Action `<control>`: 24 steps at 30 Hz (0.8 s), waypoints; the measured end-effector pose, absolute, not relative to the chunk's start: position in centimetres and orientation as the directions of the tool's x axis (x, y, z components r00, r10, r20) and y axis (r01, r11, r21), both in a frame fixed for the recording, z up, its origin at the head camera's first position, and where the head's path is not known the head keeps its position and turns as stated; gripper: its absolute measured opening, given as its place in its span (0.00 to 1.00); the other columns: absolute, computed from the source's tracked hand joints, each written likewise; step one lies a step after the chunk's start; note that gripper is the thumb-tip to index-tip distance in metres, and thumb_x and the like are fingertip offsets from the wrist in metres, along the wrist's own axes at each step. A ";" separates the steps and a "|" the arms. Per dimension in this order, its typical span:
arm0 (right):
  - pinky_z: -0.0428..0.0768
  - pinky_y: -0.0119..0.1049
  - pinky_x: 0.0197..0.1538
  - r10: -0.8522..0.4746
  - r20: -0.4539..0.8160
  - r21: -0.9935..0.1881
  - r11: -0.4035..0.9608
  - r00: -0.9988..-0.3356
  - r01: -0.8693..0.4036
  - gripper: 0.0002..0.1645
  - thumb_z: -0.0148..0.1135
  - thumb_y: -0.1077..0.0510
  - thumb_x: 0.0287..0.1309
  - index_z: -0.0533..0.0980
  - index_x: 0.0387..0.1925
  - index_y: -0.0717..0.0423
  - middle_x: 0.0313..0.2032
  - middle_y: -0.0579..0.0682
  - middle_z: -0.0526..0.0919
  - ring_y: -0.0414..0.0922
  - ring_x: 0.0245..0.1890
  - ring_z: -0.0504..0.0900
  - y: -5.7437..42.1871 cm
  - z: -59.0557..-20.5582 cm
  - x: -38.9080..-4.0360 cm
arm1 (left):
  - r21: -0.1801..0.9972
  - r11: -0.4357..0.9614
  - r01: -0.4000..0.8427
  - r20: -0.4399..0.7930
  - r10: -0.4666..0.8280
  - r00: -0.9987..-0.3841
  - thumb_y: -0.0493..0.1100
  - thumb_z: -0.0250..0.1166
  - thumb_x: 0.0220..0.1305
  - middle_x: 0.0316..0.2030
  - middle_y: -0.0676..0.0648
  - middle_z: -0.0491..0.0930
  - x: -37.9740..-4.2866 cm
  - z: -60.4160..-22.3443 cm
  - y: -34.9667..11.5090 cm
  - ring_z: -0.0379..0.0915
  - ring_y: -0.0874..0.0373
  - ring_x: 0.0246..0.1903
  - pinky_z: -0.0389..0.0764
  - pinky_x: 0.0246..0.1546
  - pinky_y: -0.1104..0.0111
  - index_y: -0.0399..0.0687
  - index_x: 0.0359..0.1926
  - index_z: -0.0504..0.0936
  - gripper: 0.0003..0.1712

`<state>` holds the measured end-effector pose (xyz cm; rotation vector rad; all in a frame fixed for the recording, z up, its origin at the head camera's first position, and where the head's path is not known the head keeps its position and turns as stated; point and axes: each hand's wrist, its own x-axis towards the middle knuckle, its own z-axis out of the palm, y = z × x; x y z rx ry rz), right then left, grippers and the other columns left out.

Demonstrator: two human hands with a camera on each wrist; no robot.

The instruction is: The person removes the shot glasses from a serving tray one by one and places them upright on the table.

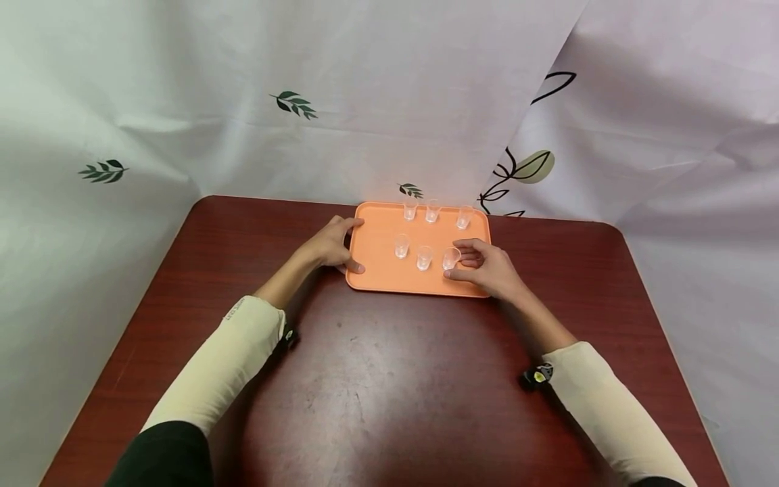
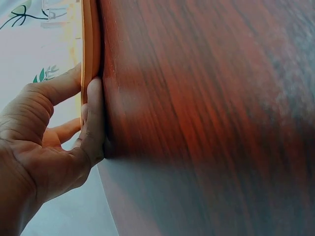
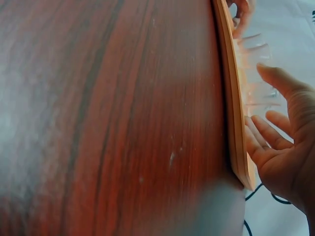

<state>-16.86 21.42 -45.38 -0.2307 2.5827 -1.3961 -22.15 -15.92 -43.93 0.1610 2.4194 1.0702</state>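
Note:
An orange tray (image 1: 380, 274) lies on the dark red-brown table. Small clear plastic cups stand upright on it, three in a back row with a cup (image 1: 432, 212) in the middle, three in front with another cup (image 1: 424, 258) in the middle. My left hand (image 1: 331, 243) grips the tray's left end, its thumb at the near corner; in the left wrist view, fingers (image 2: 93, 118) lie along the tray's side. My right hand (image 1: 491, 269) reaches over the tray's right end, thumb and fingers spread apart around the front right cup (image 1: 451, 258), which stands on the tray.
The wooden table (image 1: 389, 379) stretches toward me, with scuff marks on its surface. A white cloth backdrop (image 1: 389, 101) with leaf prints hangs right behind the tray and along both sides. Small dark devices are strapped near both sleeve ends.

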 end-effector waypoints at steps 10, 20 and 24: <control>0.89 0.20 0.50 -0.234 -0.057 -0.892 0.449 -0.971 -0.056 0.30 0.84 0.61 0.64 0.85 0.65 0.64 0.60 0.65 0.91 0.43 0.52 0.93 21.2 -45.9 -17.0 | 0.734 0.672 -0.098 -0.386 0.294 -0.874 0.30 0.88 0.54 0.77 0.33 0.58 -22.1 -43.9 -15.8 0.81 0.41 0.48 0.94 0.29 0.64 0.48 0.90 0.59 0.69; 0.88 0.19 0.50 -0.214 -0.043 -0.908 0.417 -0.976 -0.051 0.27 0.84 0.63 0.63 0.87 0.62 0.65 0.57 0.66 0.92 0.34 0.47 0.91 21.2 -45.9 -16.9 | 0.724 0.682 -0.102 -0.392 0.285 -0.875 0.30 0.88 0.54 0.77 0.34 0.58 -22.3 -43.9 -15.7 0.80 0.39 0.52 0.94 0.31 0.63 0.49 0.91 0.58 0.69; 0.87 0.19 0.50 -0.193 -0.048 -0.910 0.413 -0.980 -0.037 0.27 0.85 0.61 0.63 0.87 0.62 0.64 0.57 0.66 0.92 0.35 0.47 0.91 21.4 -45.8 -16.9 | 0.723 0.683 -0.108 -0.399 0.284 -0.872 0.30 0.88 0.55 0.78 0.33 0.57 -22.3 -44.0 -15.7 0.81 0.40 0.49 0.95 0.31 0.62 0.49 0.91 0.58 0.69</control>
